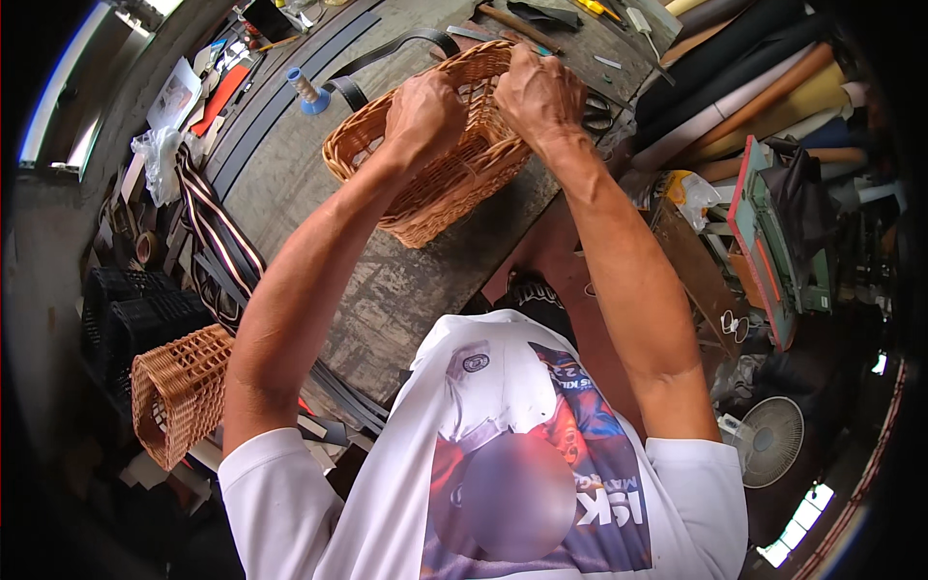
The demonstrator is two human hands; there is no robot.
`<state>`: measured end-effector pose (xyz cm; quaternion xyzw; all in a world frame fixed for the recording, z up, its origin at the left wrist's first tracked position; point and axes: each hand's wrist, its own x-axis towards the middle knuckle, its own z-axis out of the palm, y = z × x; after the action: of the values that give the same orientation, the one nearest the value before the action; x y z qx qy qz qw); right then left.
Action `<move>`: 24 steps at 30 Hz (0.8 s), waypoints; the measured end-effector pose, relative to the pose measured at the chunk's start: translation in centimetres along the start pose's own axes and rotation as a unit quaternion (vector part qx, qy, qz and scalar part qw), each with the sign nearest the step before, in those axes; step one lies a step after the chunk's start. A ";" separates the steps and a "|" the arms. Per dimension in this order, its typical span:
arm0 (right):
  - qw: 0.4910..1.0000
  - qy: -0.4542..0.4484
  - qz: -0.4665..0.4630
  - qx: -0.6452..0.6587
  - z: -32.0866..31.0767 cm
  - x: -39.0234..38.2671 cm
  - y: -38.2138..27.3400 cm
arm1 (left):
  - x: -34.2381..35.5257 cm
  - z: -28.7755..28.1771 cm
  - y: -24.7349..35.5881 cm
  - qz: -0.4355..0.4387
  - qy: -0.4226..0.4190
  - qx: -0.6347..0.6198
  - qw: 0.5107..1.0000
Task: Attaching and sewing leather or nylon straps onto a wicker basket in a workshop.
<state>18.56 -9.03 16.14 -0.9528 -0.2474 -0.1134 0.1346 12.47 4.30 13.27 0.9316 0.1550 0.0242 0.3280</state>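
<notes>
A brown wicker basket (pixel 449 198) rests on the worn workbench (pixel 377 290), its open mouth turned upward and tilted. Both arms reach forward to it. My left hand (pixel 425 116) is closed at the basket's far rim, left of its middle, with the fingertips hidden behind the knuckles. Farther right, my right hand (pixel 541 97) is closed over the right end of the rim, and its fingertips are hidden too. A black strap (pixel 396 43) curves over the bench just beyond the basket. Left of the rim stands a thread spool (pixel 307 90) with a blue base.
Long dark strips (pixel 256 126) lie along the bench's left side. A hammer (pixel 517 27) and scissors (pixel 599 111) lie beyond the basket. A second wicker basket (pixel 179 391) is at lower left. Rolls of material (pixel 744 97) are stacked at right, above a fan (pixel 773 440).
</notes>
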 end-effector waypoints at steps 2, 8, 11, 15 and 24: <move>1.000 0.008 0.014 0.023 -0.2 -0.6 -1.0 | -0.3 -0.3 -0.2 -0.024 -0.001 -0.031 0.999; 0.998 0.013 0.049 0.042 1.4 -0.7 -2.6 | -1.0 0.5 0.0 0.023 0.055 -0.018 0.998; 1.000 0.008 -0.006 0.016 4.9 0.3 -0.5 | -1.2 0.3 0.6 0.009 0.047 -0.012 0.999; 0.999 -0.023 -0.033 -0.010 4.5 0.3 -0.2 | -1.3 0.1 0.4 0.002 0.050 -0.018 0.999; 0.991 -0.031 0.060 0.115 1.7 -0.4 -1.4 | -1.3 0.3 0.1 -0.010 0.030 -0.014 0.999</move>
<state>17.76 -7.51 14.74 -0.9471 -0.2054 -0.0459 0.2422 11.33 3.65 13.21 0.9241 0.1742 0.0508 0.3363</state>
